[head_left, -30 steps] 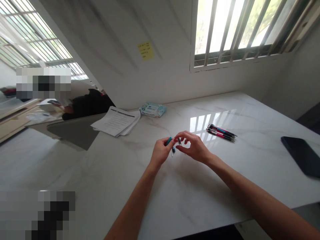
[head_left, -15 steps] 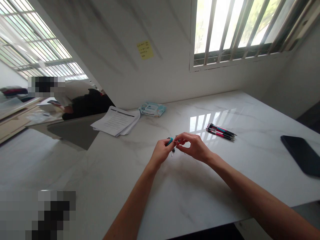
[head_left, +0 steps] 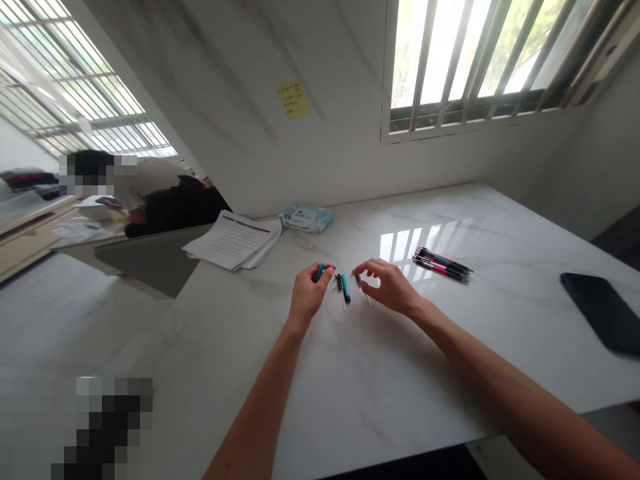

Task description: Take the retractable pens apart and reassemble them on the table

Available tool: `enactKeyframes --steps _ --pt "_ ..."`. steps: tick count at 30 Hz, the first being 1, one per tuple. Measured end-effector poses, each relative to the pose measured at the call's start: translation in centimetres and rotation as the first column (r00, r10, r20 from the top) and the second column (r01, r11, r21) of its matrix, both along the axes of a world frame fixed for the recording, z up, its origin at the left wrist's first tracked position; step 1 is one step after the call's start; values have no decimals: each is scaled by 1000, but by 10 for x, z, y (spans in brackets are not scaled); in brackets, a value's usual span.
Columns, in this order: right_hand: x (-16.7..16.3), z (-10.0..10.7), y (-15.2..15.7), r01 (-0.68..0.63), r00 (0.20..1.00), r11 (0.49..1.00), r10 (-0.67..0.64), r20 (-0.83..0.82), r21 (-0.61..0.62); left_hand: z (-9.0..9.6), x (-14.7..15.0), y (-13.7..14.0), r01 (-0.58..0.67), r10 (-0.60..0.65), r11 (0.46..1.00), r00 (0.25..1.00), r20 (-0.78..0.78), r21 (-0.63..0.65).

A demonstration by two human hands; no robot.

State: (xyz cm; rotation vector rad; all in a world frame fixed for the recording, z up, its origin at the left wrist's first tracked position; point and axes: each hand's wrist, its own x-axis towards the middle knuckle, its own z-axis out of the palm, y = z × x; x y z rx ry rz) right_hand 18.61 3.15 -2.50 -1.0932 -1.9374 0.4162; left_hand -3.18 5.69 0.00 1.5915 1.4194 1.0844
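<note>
Your left hand [head_left: 307, 295] grips a short, smooth teal tube [head_left: 319, 273], while your right hand [head_left: 391, 287] curls, thumb and fingers apart, beside a slim dark piece [head_left: 357, 277]; whether it touches that, I cannot tell. Between your hands, slender cylindrical pen parts [head_left: 345, 289] lie on the glossy, grey-veined table [head_left: 390, 393], midway between its near and far edges.

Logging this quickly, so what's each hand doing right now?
Left hand: closed, holding a teal pen piece.
Right hand: open, thumb and fingers parted beside a small dark pen part; whether it touches cannot be told.
</note>
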Motion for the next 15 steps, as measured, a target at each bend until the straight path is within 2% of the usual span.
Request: enactKeyframes --steps 6,15 --pt "-12 -17 13 18 996 1000 -17 91 -7 -1 2 -1 -9 9 999 1000 1 35" --pt "-7 -19 14 48 990 999 -50 132 20 1 1 0 -33 33 999 999 1 32"
